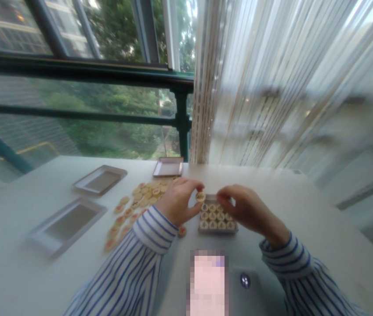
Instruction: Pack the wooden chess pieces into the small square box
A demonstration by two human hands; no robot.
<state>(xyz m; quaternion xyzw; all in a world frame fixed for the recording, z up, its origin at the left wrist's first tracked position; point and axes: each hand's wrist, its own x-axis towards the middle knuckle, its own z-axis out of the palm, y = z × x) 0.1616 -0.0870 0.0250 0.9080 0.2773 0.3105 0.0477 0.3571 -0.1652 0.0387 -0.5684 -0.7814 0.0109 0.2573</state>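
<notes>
My left hand (pixel 180 199) pinches a round wooden xiangqi piece (pixel 200 196) between thumb and fingertips, its dark character facing me. Just right of it is a small tray (pixel 218 231) holding rows of similar pieces (pixel 212 216) with dark characters. Over the tray's right side, my right hand (pixel 244 206) has its fingers curled and the thumb close to them; whether a piece is between them is hidden. Loose pieces (pixel 144 195), several with red characters, spread over the table behind and left of my left forearm. A single red-marked piece (pixel 182 231) lies beside my left wrist.
Two shallow trays or lids (pixel 82 202) (pixel 98 169) lie on the white table's left, and another tray (pixel 168 159) sits at its far edge. A pixelated upright shape (pixel 209 281) stands in front, beside a dark shiny oval (pixel 245 280). String curtains and a railing border the table.
</notes>
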